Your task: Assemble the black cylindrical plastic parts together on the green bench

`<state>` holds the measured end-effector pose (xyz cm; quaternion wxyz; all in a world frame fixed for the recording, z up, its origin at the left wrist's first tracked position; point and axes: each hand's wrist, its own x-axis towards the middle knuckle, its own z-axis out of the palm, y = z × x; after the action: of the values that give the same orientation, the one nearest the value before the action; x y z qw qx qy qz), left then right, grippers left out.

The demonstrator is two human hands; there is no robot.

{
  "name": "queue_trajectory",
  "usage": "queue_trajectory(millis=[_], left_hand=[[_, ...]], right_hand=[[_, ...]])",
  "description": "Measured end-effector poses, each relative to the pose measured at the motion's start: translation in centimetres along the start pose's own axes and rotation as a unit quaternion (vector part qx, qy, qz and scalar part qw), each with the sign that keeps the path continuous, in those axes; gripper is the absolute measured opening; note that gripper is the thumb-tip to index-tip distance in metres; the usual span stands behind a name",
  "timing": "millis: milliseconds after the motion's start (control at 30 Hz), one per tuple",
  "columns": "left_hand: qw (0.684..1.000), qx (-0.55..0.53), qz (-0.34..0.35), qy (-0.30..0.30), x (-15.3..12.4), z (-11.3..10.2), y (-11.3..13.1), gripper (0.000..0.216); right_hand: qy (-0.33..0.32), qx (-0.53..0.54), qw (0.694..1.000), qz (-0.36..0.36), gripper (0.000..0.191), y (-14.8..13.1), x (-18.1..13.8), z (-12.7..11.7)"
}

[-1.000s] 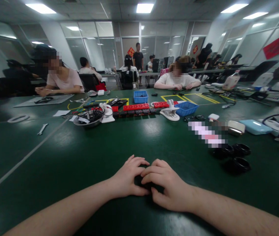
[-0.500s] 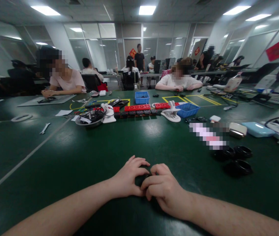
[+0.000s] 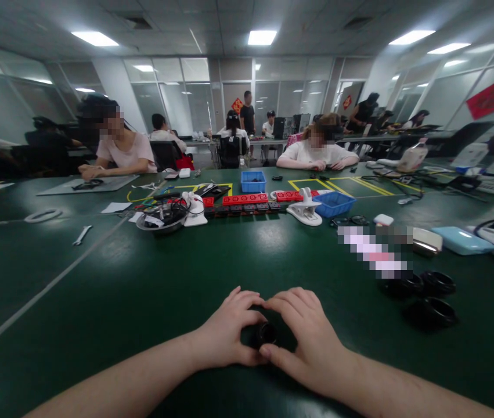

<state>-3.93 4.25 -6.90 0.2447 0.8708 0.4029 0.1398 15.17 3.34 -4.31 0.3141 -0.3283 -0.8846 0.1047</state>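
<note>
A small black round part [image 3: 265,334] sits on the dark green table [image 3: 151,278] right in front of me. My left hand [image 3: 227,334] curls round its left side, thumb underneath and fingers arched over the top. My right hand [image 3: 312,342] wraps the right side the same way, its fingertips meeting the left hand's above the part. Both hands rest on the table and grip the part between them. Most of the part is hidden by my fingers.
Several black rings [image 3: 429,296] lie to the right. Farther back are a metal bowl of cables [image 3: 159,217], red blocks [image 3: 244,200], two blue bins [image 3: 253,181], a white clamp [image 3: 305,212] and a wrench [image 3: 81,235]. People sit at the table's far side.
My fingers have spread apart so the black part shows between the hands. The view has tilted up slightly, with the hands lower in frame.
</note>
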Motion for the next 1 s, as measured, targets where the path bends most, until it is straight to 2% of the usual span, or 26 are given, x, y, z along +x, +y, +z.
queue_trajectory(millis=[200,400,500,733,1000], left_hand=[[1.000,0.003,0.005,-0.001,0.0,0.0,0.1,0.048],[1.000,0.002,0.005,-0.003,0.0,-0.1,0.3,0.053],[1.000,0.002,0.006,-0.002,0.0,-0.1,0.3,0.053],[1.000,-0.006,0.008,0.004,-0.1,-0.1,0.1,0.036],[1.000,0.014,0.008,-0.002,0.0,-0.1,0.2,0.042]], right_hand=[[-0.054,-0.040,0.997,-0.026,0.017,-0.2,0.0,-0.2],[-0.100,0.005,0.992,-0.074,0.023,-0.7,0.2,-0.7],[-0.099,0.025,0.991,-0.089,0.027,-0.7,0.3,-0.6],[-0.093,0.111,0.987,-0.073,0.031,-0.5,0.3,-0.2],[-0.074,0.101,0.987,-0.102,0.028,-0.3,-0.1,0.5]])
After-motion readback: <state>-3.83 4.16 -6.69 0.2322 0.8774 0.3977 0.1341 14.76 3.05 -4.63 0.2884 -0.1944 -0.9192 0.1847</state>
